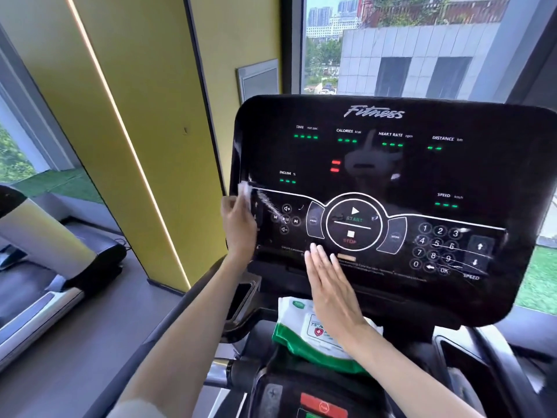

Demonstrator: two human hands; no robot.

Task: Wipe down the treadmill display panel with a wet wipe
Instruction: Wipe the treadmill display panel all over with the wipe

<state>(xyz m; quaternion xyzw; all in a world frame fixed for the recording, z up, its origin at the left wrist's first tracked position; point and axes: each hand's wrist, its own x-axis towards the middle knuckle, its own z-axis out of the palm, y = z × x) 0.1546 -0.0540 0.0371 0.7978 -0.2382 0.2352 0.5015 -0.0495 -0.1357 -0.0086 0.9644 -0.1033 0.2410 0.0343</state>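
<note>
Left hand (238,224) at the left edge of the display panel (391,176), fingers pinched round a small white wipe (245,190) pressed to the glass just above the curved white line. Wet streak running down-right from it toward the media buttons (284,219). Right hand (331,285) spread flat, empty, fingertips (315,250) touching the panel's lower edge just below the START/STOP ring (353,224), prob. bracing. Pack of wipes (313,327) on the ledge under the panel, partly covered by the right wrist.

Risks from here:
- Panel is live: green readouts lit. Swiping the wipe across START or the keypad (438,247) could trigger the belt or change speed, esp. w/ firm pressure.
- Right fingertips v. close to STOP/START; a small slide up = accidental press.
- Wipe bunched small, so little contact area; likely to leave streaks and miss spots. Smears already visible over the keypad at right.
- Most of the upper panel looks unwiped; dripping liquid could run into the seam at the bottom edge.
- Right forearm may knock the pack off the ledge if swung.
</note>
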